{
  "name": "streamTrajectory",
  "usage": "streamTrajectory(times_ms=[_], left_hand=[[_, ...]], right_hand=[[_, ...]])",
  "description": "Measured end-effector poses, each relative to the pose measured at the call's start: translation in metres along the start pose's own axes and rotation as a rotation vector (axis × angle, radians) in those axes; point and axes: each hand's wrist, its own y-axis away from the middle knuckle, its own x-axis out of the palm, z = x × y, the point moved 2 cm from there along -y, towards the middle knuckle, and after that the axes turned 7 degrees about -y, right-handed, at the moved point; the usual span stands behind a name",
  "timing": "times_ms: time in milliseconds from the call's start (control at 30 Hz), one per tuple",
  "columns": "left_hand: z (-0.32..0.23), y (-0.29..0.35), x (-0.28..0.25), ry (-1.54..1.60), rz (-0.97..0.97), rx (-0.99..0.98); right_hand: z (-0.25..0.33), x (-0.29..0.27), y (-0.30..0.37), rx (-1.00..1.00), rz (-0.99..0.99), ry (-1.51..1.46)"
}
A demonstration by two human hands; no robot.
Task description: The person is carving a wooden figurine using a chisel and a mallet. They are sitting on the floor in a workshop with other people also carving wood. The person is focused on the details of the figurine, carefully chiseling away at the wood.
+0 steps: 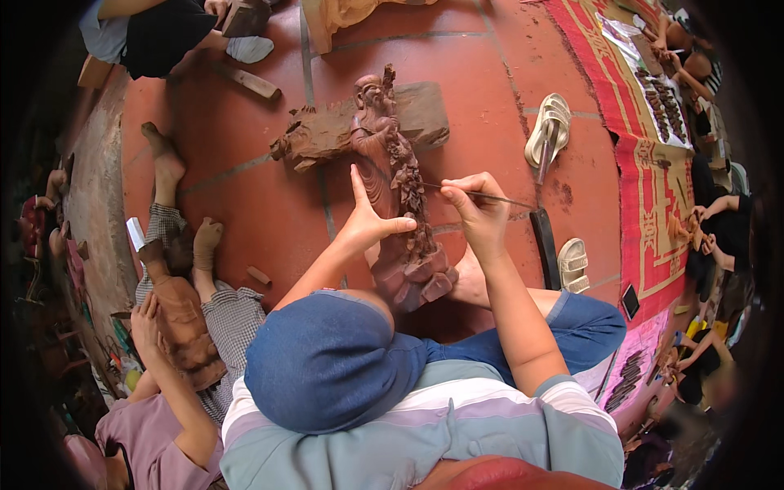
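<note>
A dark reddish-brown carved wooden statue [374, 149] of a bearded robed figure stands tilted in front of my lap, its upper part over a rough block of wood [318, 131]. My left hand [367, 226] grips its lower body, index finger stretched along the robe and thumb laid across the front. The other left fingers are mostly hidden. In my right hand [480, 208] is a thin metal rod-like tool [508, 201], pinched between thumb and fingers. Its tip meets the carved detail on the statue's right side; the exact tip shape is too small to tell.
Sandals [549, 135] and a long black object [544, 245] lie right on the red tile floor [457, 82]. Beyond is a red patterned mat [645, 220]. At left, a seated person's hand [149, 327] rests on another carving [181, 314]. A wooden stick [249, 82] lies far left.
</note>
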Motion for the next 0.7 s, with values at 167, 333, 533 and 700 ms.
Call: streamTrajectory(times_ms=[167,333,533,700], left_hand=[[0.006,-0.003,0.0,0.175,0.015,0.081],[0.006,-0.004,0.0,0.19,0.016,0.102],[-0.003,0.001,0.001,0.303,0.019,0.094],[-0.004,0.0,-0.001,0.257,0.017,0.094]], right_hand=[[0.006,0.038,-0.029,-0.27,0.154,0.403],[-0.002,0.053,-0.043,-0.374,0.244,0.557],[-0.011,0.057,-0.052,-0.427,0.383,0.704],[-0.008,0.059,-0.048,-0.418,0.456,0.73]])
